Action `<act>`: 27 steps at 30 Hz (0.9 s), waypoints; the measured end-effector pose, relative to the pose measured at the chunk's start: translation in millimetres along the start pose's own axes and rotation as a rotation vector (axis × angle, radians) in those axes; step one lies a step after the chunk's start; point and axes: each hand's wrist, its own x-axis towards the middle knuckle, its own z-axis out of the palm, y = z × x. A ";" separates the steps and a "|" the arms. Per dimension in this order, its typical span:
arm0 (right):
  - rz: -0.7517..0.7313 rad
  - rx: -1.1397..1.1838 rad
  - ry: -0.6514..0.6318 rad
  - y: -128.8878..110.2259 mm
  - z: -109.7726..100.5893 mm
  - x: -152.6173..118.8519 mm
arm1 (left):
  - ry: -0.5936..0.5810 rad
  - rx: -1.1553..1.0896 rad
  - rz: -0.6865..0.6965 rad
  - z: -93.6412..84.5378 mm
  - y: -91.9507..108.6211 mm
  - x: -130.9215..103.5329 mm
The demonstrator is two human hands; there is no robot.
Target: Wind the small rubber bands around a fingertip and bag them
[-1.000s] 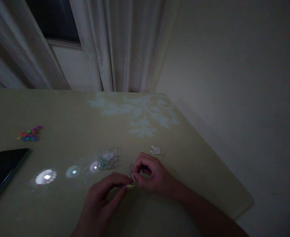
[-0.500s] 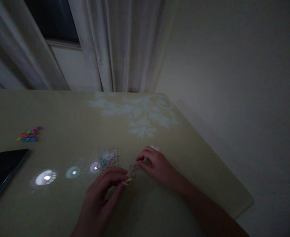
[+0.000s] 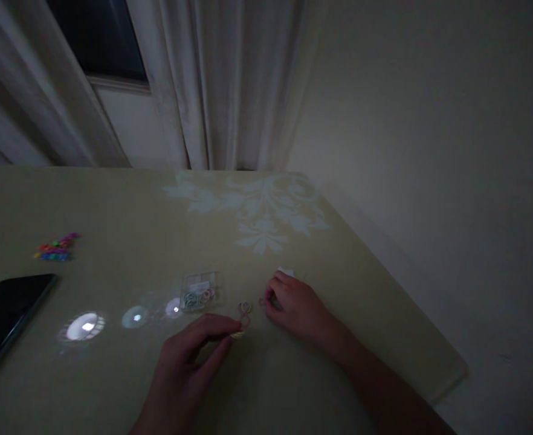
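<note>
Thumb and fingertips of my left hand (image 3: 198, 350) are pinched on yellow hair ties (image 3: 237, 335), small ring-shaped bands. Just beyond them lies a small cluster of loose hair ties (image 3: 245, 308) in pale purple, yellow and pink. My right hand (image 3: 293, 302) is closed in a pinch to the right of that cluster, with a small pink hair tie (image 3: 261, 301) at its fingertips. Behind my left hand stands a clear plastic box (image 3: 202, 281) with green and pink hair ties (image 3: 198, 297) in its near part.
A dark phone (image 3: 8, 320) lies at the left edge. Beyond it is a pile of small bright coloured pieces (image 3: 57, 249), too blurred to name. Something small and white (image 3: 286, 272) lies behind my right hand. Curtains and a wall border the table (image 3: 125, 217).
My right hand has drawn away to the right from the loose hair ties, its fingers now closer together with a pink hair tie. The left hand has shifted slightly right, still pinching the yellow ones.
</note>
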 end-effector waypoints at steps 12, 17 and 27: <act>-0.039 0.178 0.052 -15.0 24.2 5.5 | -0.005 -0.024 0.087 -0.6 0.6 2.3; -0.051 0.116 0.085 -13.9 29.6 4.5 | -0.003 -0.030 0.002 -0.7 1.3 -0.2; -0.052 0.676 0.161 -19.8 14.8 1.7 | 0.026 -0.053 -0.009 1.4 -2.8 -2.2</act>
